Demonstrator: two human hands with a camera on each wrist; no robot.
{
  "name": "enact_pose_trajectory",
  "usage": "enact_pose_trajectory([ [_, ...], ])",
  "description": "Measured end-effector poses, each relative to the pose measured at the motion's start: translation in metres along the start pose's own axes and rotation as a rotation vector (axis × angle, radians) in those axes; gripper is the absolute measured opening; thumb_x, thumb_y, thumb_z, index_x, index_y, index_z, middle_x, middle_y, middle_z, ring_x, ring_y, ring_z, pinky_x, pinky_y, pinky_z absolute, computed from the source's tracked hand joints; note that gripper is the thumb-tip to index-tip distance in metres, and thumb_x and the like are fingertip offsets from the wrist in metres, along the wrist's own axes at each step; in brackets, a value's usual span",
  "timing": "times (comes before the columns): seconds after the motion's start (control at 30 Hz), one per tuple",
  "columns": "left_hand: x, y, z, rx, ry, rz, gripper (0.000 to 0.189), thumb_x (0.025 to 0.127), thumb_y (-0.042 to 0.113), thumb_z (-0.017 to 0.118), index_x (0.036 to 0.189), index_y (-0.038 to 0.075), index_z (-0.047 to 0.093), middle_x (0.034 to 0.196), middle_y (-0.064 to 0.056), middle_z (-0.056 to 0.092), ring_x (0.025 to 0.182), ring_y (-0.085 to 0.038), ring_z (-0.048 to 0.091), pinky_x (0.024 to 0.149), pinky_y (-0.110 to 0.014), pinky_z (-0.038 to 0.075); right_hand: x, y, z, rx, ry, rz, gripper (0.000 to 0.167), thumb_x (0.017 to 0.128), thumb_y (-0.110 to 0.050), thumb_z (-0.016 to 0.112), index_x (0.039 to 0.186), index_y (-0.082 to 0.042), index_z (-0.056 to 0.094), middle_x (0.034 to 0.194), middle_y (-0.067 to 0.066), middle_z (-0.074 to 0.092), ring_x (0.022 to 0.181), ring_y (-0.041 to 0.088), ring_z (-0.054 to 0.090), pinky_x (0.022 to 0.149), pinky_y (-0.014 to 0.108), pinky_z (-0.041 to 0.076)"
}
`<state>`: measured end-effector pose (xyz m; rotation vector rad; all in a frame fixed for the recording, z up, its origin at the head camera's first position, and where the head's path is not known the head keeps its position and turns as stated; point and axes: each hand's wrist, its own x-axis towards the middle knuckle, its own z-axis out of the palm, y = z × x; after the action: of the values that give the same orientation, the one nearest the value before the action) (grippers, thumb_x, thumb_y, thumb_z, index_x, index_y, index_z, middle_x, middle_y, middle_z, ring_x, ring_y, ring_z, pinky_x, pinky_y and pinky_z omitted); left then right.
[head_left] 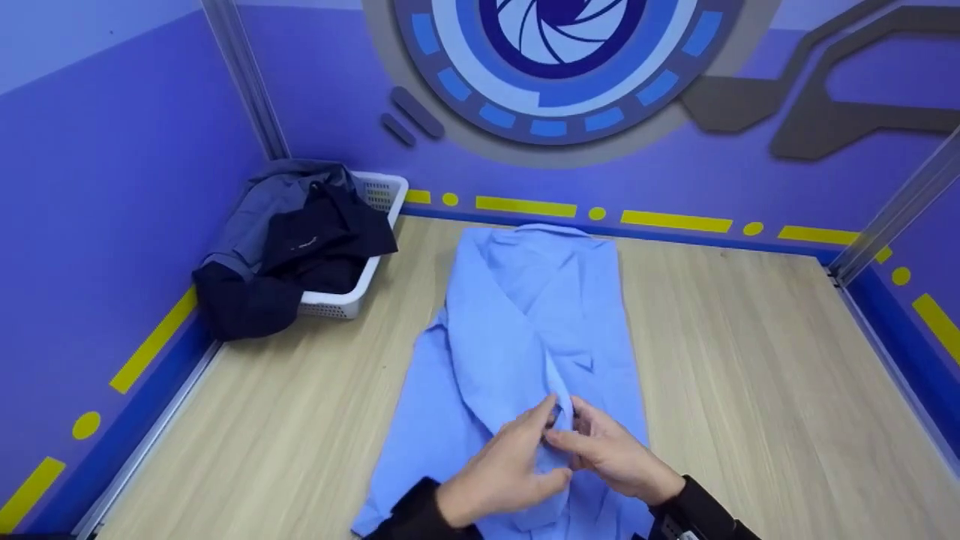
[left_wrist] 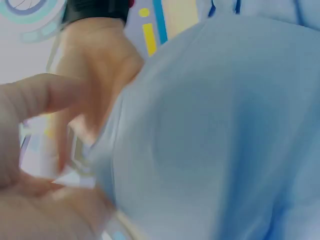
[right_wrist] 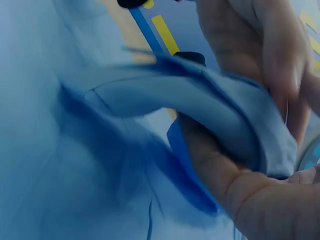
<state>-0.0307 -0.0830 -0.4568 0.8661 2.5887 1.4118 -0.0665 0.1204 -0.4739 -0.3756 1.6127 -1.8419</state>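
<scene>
And here we are at the near middle of the surface (head_left: 750,360), where the blue shirt (head_left: 510,330) lies lengthwise, collar (head_left: 555,229) at the far end, its near end cut off by the frame. Both hands are at its front edge! The right hand (head_left: 619,457) has that edge pinched between thumb and fingers. The left hand (head_left: 502,472) comes in just beside it, fingertips at the cloth, thumb standing away; whether it grips, we cannot tell. Something dark shows between the fingers, too small for us to name.

Over to the right wrist view: here we get what the head view hides, a curved, doubled strip of cloth with right-hand fingers running beneath it. The left wrist view gives us a broad, smooth spread of shirt and the wide gap between left thumb and finger, though blur swallows the fingertips.

Far left, dark clothes (head_left: 322,232) pile over a white basket (head_left: 364,289), hiding most of it; only the right and near rim show clearly. Black cuffs (head_left: 424,506) cover both wrists, running out of frame on the near side.
</scene>
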Motion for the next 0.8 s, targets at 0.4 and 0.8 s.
enact_pose_trajectory([
  [0.4, -0.073, -0.069, -0.047, 0.679, 0.301, -0.487, 0.076, 0.073, 0.019, 0.090, 0.127, -0.020, 0.054, 0.106, -0.031, 0.058, 0.095, -0.044, 0.058, 0.070, -0.053, 0.054, -0.002, -0.045, -0.040, -0.072, 0.431, 0.025, 0.055, 0.104, -0.010, 0.051, 0.148, 0.015, 0.029, 0.099, 0.002, 0.065, 0.085, 0.010, 0.066, 0.075, 0.026, 0.056],
  [0.8, -0.086, -0.066, -0.060, 0.227, 0.072, -0.694, 0.075, 0.079, -0.002, 0.074, 0.141, -0.024, 0.038, 0.105, -0.038, 0.068, 0.091, -0.044, 0.072, 0.083, -0.058, 0.057, -0.019, -0.091, -0.079, -0.049, 0.625, -0.158, 0.041, 0.095, 0.004, 0.061, 0.134, -0.003, 0.048, 0.113, -0.001, 0.062, 0.095, 0.013, 0.066, 0.079, 0.029, 0.059],
])
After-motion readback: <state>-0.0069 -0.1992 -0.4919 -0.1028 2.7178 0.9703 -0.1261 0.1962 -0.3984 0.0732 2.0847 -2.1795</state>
